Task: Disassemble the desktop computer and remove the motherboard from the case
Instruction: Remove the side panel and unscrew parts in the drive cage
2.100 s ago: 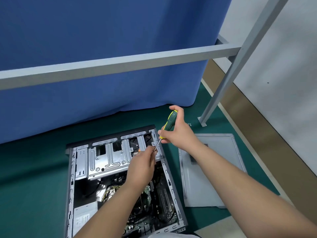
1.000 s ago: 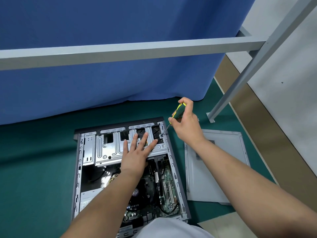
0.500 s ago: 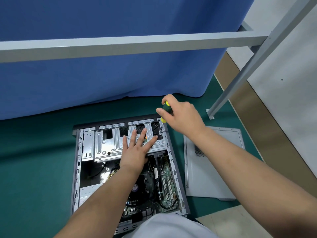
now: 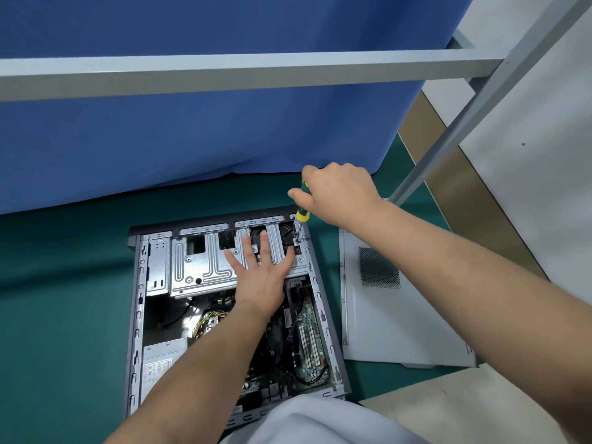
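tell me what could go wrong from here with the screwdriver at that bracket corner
The screwdriver tip sits at the far right corner of the drive bracket, right beside the left hand fingertips; a slip could jab them. A freed screw could drop into the open case onto the motherboard. The right hand grips only the handle top, so the bit may cam out.

Even, bright indoor light is filling the frame, apparently coming from above. Soft shadows are lying on the green floor point(image 4: 64, 283) at lower left, below the blue curtain point(image 4: 192, 139). The grey bar point(image 4: 243, 73) across the upper frame is bowing slightly from wide-angle distortion. The forearms at the bottom edge are looking stretched and slightly soft, while the centre is staying sharp.
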Motion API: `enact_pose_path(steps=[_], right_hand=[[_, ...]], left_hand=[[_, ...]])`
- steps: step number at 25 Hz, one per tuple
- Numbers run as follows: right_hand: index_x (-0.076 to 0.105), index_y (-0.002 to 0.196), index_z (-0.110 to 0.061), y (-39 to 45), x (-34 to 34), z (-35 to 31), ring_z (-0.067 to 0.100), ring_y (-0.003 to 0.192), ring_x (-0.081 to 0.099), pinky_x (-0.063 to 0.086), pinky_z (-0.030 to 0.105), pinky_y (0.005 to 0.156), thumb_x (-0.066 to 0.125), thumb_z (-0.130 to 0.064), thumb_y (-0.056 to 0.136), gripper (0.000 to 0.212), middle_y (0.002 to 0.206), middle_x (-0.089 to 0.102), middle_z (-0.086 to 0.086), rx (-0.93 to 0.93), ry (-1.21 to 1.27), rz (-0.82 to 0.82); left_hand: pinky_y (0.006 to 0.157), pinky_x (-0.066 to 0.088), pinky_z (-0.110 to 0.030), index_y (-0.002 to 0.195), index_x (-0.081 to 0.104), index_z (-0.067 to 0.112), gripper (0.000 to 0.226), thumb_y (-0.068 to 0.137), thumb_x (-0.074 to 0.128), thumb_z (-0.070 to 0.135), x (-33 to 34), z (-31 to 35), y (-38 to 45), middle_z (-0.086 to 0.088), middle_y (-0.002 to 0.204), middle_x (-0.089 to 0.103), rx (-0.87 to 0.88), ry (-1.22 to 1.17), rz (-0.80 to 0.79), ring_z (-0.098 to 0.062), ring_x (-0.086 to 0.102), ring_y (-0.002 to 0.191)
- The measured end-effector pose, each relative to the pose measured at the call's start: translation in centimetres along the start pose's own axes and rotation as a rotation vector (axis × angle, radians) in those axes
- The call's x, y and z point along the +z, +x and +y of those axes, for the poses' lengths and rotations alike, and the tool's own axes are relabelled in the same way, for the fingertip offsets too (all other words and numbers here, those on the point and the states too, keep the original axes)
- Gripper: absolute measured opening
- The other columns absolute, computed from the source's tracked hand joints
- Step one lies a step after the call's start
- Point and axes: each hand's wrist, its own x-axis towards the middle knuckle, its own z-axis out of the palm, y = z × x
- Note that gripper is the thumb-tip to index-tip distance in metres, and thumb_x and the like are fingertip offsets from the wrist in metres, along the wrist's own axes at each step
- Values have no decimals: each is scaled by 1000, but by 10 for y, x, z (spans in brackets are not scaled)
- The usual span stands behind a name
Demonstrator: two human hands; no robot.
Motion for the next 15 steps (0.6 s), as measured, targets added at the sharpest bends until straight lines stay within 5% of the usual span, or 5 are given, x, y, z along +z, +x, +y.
enact_pose_path(steps=[3, 6, 11, 13, 15], right_hand=[[51, 110, -17, 1, -9, 4, 31, 73, 55, 42, 36, 58, 51, -44, 96, 30, 85, 63, 2, -294, 87, -112], [54, 107, -21, 4, -22, 14, 24, 82, 56, 43, 36, 63, 56, -35, 89, 23, 95, 59, -4, -476, 155, -255], [46, 108, -26, 1, -17, 20, 31, 71, 49, 32, 35, 57, 28, -70, 99, 48, 70, 46, -4, -215, 26, -184], [43, 106, -22, 3, -12, 15, 32, 68, 49, 36, 37, 57, 28, -61, 103, 42, 68, 50, 1, -289, -29, -80], [46, 112, -17, 4, -16, 16, 32, 78, 54, 46, 40, 64, 42, -44, 101, 30, 83, 61, 3, -446, 92, -150]], left_hand=[[99, -5, -86, 152, 0, 39, 88, 85, 48, 9, 1, 0, 1, -27, 167, -10, 0, 9, 5, -65, -14, 144], [99, -8, -87, 153, -1, 36, 89, 85, 51, 11, 0, 0, 0, -26, 167, -8, -11, 8, 9, -64, -13, 145], [99, -10, -87, 154, -23, 26, 101, 88, 53, 20, 2, 1, 0, -22, 169, -7, -41, 19, 11, -60, -14, 147], [100, -10, -87, 155, -22, 24, 101, 88, 53, 22, 2, 2, 0, -21, 169, -6, -45, 17, 5, -60, -14, 147], [99, -11, -87, 155, -22, 25, 101, 87, 52, 22, 2, 1, 0, -22, 169, -6, -42, 19, -2, -61, -14, 147]])
